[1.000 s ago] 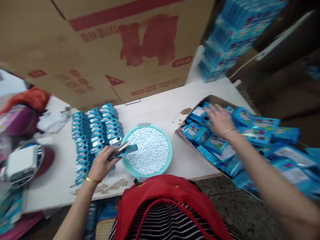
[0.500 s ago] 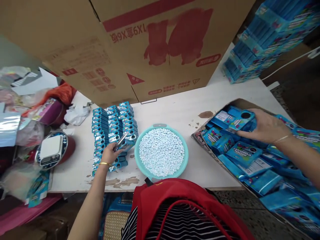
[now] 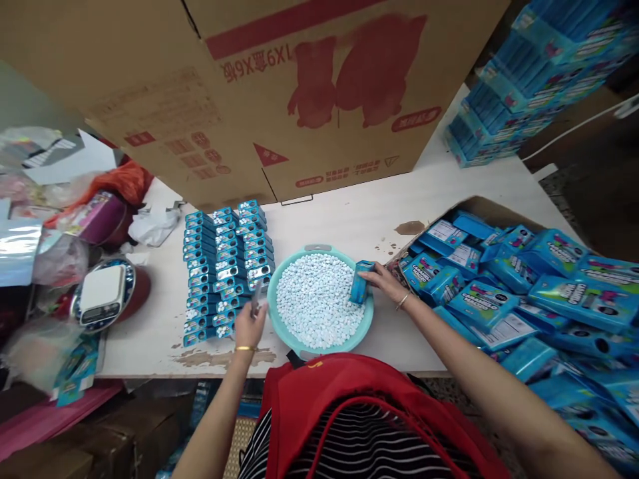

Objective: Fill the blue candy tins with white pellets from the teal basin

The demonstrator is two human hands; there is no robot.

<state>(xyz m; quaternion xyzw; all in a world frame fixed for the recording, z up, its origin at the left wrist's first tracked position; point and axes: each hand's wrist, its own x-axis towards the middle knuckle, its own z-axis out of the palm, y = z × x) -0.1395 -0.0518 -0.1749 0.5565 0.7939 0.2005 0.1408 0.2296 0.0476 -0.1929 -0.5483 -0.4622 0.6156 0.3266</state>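
A turquoise basin (image 3: 279, 332) full of small white candy pellets (image 3: 317, 303) stands in front of me. My right hand (image 3: 388, 284) is closed on a small blue candy box (image 3: 359, 283), held upright with its lower end at the pellets near the basin's right side. By the basin's left rim, my left hand (image 3: 249, 327) grips a slim greyish scoop-like tool (image 3: 257, 301), blurred by motion. Several blue candy boxes (image 3: 227, 247) lie in three rows left of the basin, with white pellets showing at the openings of some.
To the right, an open carton (image 3: 424, 303) is heaped with blue boxes (image 3: 486, 306). A large cardboard box (image 3: 309, 120) stands behind the basin. Stacked blue packs (image 3: 504, 100) rise at the back right. At left, a white scale (image 3: 103, 293) rests on a round container beside plastic bags.
My right hand has moved left from the carton to the basin with a blue box. My left hand has let go of a box in the rows and shifted right toward the basin.
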